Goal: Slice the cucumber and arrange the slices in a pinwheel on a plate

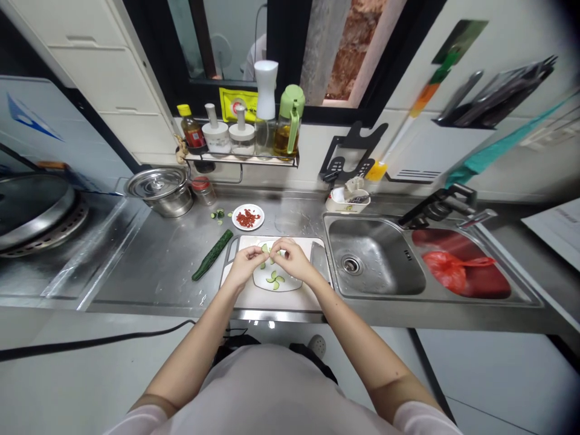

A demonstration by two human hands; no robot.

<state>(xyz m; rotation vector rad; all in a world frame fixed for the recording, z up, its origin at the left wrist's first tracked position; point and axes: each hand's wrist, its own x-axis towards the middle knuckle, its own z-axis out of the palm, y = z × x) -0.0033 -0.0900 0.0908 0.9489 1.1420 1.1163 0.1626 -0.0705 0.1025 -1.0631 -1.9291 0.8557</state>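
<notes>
Over a white plate (290,286) my two hands meet, fingertips close together. My left hand (246,264) is closed in a pinch, with a pale green cucumber slice (265,248) at its fingertips. Thumb and fingers of my right hand (293,258) are pinched too; what they grip is too small to make out. Below them on the plate, several cucumber slices (274,279) lie fanned in a swirl. The plate rests on a light cutting board (254,300), and a knife blade (319,257) lies at the board's right side.
A whole cucumber (212,255) lies left of the board. Behind it are cucumber scraps (219,214) and a small plate (260,224) of red pieces. A lidded pot (167,193) stands back left. Right is a double sink (376,257) with a red bag (446,270).
</notes>
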